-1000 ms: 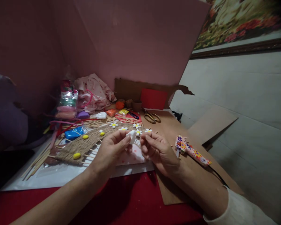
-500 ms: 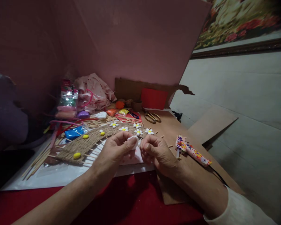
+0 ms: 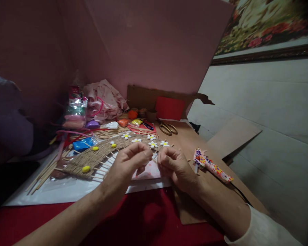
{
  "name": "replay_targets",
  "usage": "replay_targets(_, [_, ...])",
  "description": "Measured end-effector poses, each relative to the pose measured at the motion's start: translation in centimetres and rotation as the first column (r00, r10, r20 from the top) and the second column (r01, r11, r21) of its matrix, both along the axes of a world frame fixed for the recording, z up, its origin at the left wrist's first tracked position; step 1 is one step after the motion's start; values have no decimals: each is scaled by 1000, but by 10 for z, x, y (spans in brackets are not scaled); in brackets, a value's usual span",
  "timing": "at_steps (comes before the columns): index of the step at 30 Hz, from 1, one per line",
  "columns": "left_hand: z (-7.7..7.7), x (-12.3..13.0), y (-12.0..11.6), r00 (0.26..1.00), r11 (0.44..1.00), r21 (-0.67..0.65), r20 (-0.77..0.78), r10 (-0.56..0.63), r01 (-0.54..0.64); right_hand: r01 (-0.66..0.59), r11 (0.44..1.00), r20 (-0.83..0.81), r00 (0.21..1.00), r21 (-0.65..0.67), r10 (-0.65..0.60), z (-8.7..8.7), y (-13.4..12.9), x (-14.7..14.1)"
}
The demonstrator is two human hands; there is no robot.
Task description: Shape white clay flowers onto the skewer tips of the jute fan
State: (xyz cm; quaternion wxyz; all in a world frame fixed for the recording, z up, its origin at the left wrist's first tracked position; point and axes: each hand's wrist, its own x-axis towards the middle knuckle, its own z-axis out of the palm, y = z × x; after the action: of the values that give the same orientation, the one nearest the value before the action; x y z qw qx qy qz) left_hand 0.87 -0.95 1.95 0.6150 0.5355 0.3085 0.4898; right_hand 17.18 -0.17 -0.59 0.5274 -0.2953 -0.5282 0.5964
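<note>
Over the near edge of a curved twine-woven panel (image 3: 102, 153), my two hands are side by side, a narrow gap between their fingertips. My left hand (image 3: 130, 162) is closed, thumb pressed to forefinger; the white clay seen there a moment ago is now hidden by the fingers. My right hand (image 3: 176, 167) is also closed in a pinch, and what it may hold cannot be made out. White clay daisies with yellow centres (image 3: 152, 145) decorate the panel's right part. Toward its left lie yellow clay ovals (image 3: 86, 169), one with a white petal beside it.
Thin sticks (image 3: 45, 172) lie at the left. Behind the panel are a blue clay packet (image 3: 83, 145), a white clay packet (image 3: 112, 125) and scissors (image 3: 168, 128). A flower-patterned glue gun (image 3: 212, 165) with a cord rests on cardboard (image 3: 187, 136) at the right.
The white clay at my left fingertips has gone out of sight behind the fingers. Both hands remain almost in the same place, still pinched; the view has shifted slightly.
</note>
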Motion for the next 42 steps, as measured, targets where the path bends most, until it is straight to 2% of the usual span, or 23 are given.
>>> replay_targets(3, [1, 1, -1, 997, 1000, -9, -77, -14, 14, 114, 993, 95, 989, 36, -117, 1, 0, -1])
replay_targets(8, [1, 3, -3, 999, 997, -53, -19, -50, 49, 200, 972, 162, 962, 124, -219, 4, -6, -5])
replay_targets(11, [2, 3, -3, 998, 997, -61, -47, -41, 38, 234, 958, 187, 946, 167, -264, 4, -8, -7])
replay_targets(15, [-1, 3, -1, 990, 999, 38, -140, -26, 32, 266, 933, 253, 911, 241, -325, 1, -8, -5])
replay_targets(20, [-1, 3, 0, 954, 986, 156, -282, 97, -54, 289, 883, 344, 841, 369, -418, -2, -8, -1])
replay_targets(24, [2, 1, 2, 930, 968, 231, -325, 174, -101, 270, 847, 373, 806, 457, -459, -1, -9, 0])
replay_targets(27, [1, 0, 1, 902, 956, 278, -383, 198, -92, 262, 826, 370, 797, 499, -477, 0, -9, 0])
replay_targets(32, [-2, 0, 0, 885, 937, 342, -410, 220, -74, 250, 816, 378, 790, 521, -484, -1, -8, 0])
replay_targets(42, [0, 0, 0, 873, 935, 349, -438, 213, -53, 231, 813, 372, 800, 534, -471, 1, -7, 1])
